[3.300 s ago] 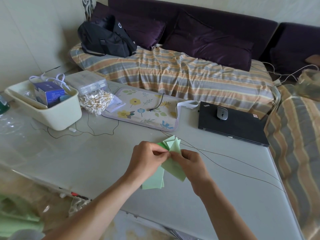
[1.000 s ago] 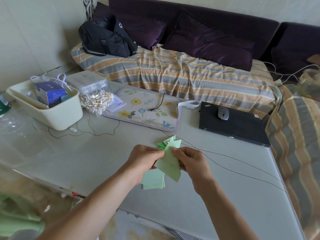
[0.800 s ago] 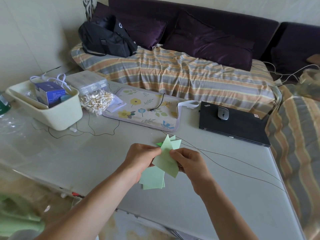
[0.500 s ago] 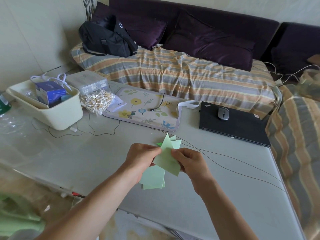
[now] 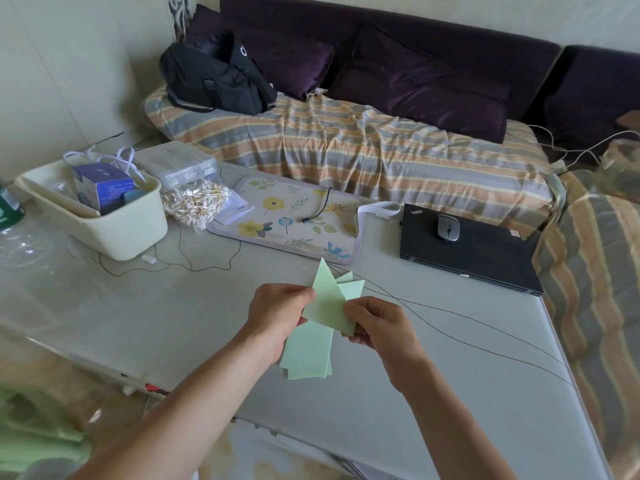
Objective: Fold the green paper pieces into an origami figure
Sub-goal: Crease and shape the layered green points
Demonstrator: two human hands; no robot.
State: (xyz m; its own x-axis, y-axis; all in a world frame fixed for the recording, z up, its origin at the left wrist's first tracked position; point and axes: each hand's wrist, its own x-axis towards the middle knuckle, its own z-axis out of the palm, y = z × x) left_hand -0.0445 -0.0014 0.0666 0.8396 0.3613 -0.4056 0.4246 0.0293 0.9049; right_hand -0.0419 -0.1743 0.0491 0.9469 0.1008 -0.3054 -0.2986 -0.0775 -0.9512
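Observation:
A pale green folded paper piece (image 5: 327, 301), pointed at its top, is held up above the table between both hands. My left hand (image 5: 277, 311) pinches its left edge. My right hand (image 5: 379, 323) pinches its right lower corner. Behind it, other green points (image 5: 353, 287) stick out to the right. A small stack of flat green paper pieces (image 5: 308, 353) lies on the grey table (image 5: 138, 306) under my left hand, partly hidden by it.
A floral mat (image 5: 294, 220) and a closed black laptop (image 5: 467, 249) with a mouse (image 5: 448, 227) lie further back. A cream tub (image 5: 93, 206) and a bag of cotton swabs (image 5: 194, 202) stand at the left. Thin black cables (image 5: 467, 336) cross the table right of my hands.
The held green piece has turned and risen a little between my hands, so its point now stands higher. The stack on the table has not moved.

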